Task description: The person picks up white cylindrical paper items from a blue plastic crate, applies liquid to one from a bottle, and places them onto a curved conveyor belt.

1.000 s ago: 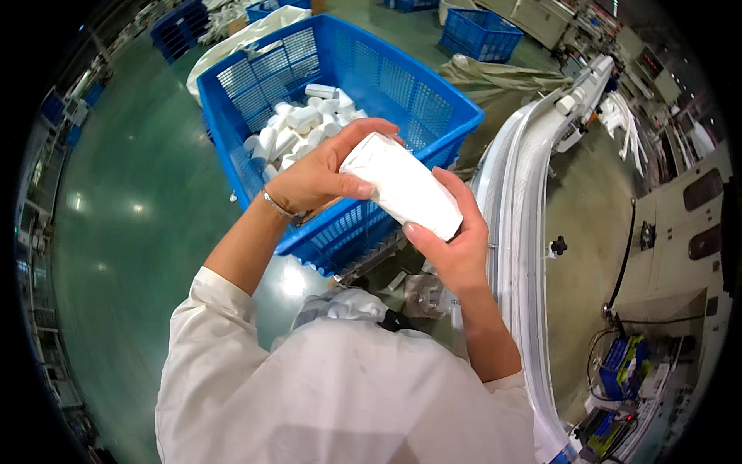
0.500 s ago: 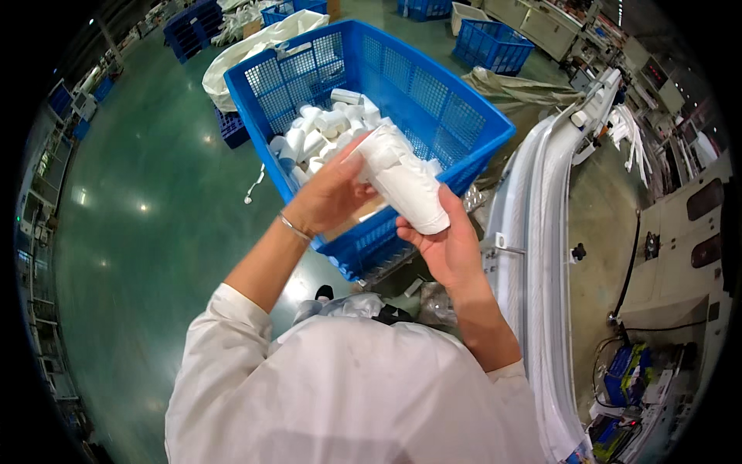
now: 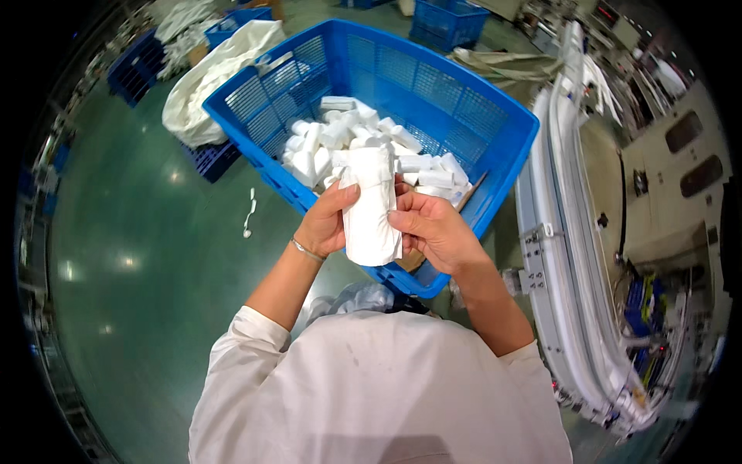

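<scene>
I hold a white roll of thin, creased sheet upright in front of me, its loose edge showing near the lower right. My left hand grips its left side, thumb on the front. On the other side my right hand is closed on the edge, with its thumb pressed to the face and some fingers hidden behind. Just beyond and below stands a large blue plastic crate with mesh walls. Many similar white rolls lie heaped loosely inside it.
A white sack sits on a blue pallet left of the crate. White scrap lies on the green floor. Along my right runs a long curved white machine rail. Another blue crate stands farther back.
The roll has turned from a slant to upright and shifted left. My left hand has moved down to its side, my right hand to its right edge. The view has turned slightly.
</scene>
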`<state>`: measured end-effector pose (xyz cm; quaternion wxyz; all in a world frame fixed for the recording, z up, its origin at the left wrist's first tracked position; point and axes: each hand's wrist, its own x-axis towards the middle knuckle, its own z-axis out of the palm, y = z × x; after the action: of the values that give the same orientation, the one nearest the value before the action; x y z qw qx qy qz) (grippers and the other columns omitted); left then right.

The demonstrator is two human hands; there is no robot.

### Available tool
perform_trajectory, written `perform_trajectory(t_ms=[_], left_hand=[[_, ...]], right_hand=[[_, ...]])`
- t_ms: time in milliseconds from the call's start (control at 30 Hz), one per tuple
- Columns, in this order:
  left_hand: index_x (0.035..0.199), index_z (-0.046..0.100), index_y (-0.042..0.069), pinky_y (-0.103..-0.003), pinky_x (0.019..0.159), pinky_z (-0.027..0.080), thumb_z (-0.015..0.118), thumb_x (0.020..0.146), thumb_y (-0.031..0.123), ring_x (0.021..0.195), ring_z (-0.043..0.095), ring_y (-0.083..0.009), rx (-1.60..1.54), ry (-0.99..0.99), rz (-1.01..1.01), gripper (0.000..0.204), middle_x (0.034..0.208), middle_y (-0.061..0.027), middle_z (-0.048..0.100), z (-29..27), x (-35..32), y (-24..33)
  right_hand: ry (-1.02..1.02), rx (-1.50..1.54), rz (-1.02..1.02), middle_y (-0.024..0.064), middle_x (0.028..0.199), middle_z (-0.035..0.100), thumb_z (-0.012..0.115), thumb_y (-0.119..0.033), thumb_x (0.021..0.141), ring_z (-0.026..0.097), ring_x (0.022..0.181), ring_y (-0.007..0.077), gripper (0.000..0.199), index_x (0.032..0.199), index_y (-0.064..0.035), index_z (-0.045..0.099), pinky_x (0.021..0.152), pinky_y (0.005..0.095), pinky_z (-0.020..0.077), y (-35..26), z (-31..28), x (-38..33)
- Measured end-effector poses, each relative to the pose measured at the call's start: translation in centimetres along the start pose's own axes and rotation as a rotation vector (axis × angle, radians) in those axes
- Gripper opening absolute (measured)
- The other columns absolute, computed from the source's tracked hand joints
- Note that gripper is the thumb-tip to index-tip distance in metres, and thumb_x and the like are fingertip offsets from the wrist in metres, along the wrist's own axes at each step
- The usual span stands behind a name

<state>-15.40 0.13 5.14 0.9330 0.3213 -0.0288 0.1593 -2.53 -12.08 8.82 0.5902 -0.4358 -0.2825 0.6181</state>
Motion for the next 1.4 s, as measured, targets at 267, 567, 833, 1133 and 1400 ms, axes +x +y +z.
perform_trajectory(t_ms=[267,567,833,1133,1400], left_hand=[[0.124,0.031,-0.001,-0.036,0.091,0.041,0.052,0.083,0.016,0.108,0.048,-0.026,-0.198,0.078,-0.12,0.049,0.119,-0.0157,0.046,-1.5,1.3,-1.7],[0.132,0.021,0.007,-0.042,0.101,0.025,0.052,0.081,0.041,0.123,0.03,-0.0266,-0.442,-0.062,-0.095,0.068,0.133,-0.0124,0.032,0.6,1.6,-4.2],[0.131,0.023,0.003,-0.043,0.1,0.027,0.054,0.081,0.026,0.12,0.034,-0.0305,-0.41,-0.008,-0.112,0.064,0.131,-0.0151,0.034,-0.2,1.0,-5.5],[0.127,0.027,-0.001,-0.037,0.09,0.041,0.055,0.078,0.014,0.11,0.046,-0.026,-0.089,0.048,-0.208,0.058,0.123,-0.0144,0.042,2.9,2.0,-4.5],[0.12,0.037,-0.002,-0.031,0.083,0.044,0.06,0.074,0.01,0.1,0.052,-0.0198,0.258,0.223,-0.119,0.052,0.111,-0.0115,0.05,4.9,2.8,-5.3]], right_hand=[[0.298,-0.032,-0.173,0.003,0.073,0.056,0.061,-0.006,0.074,0.052,0.059,0.0081,0.01,0.08,-0.0018,0.054,0.053,0.0187,0.0415,-1.7,0.7,-1.3],[0.328,0.499,-0.433,0.012,0.099,0.057,0.047,-0.016,0.078,0.055,0.092,0.0219,0.025,0.099,-0.0014,0.05,0.085,0.035,0.0439,-1.6,-2.2,-1.8],[0.314,0.625,-0.461,0.0101,0.098,0.056,0.042,-0.019,0.084,0.054,0.093,0.0222,0.027,0.102,-0.0008,0.049,0.087,0.0362,0.0413,-3.4,-5.9,-2.8],[0.442,-0.737,-0.6,0.0073,0.073,0.052,0.056,-0.02,0.079,0.052,0.066,0.0185,0.028,0.097,-0.0002,0.053,0.069,0.0299,0.0427,-3.2,-4.9,-4.3],[0.485,-0.611,-0.354,0.0128,0.081,0.057,0.051,-0.02,0.084,0.053,0.073,0.0152,0.021,0.089,-0.0004,0.054,0.066,0.027,0.0418,-1.7,-4.3,-5.0]])
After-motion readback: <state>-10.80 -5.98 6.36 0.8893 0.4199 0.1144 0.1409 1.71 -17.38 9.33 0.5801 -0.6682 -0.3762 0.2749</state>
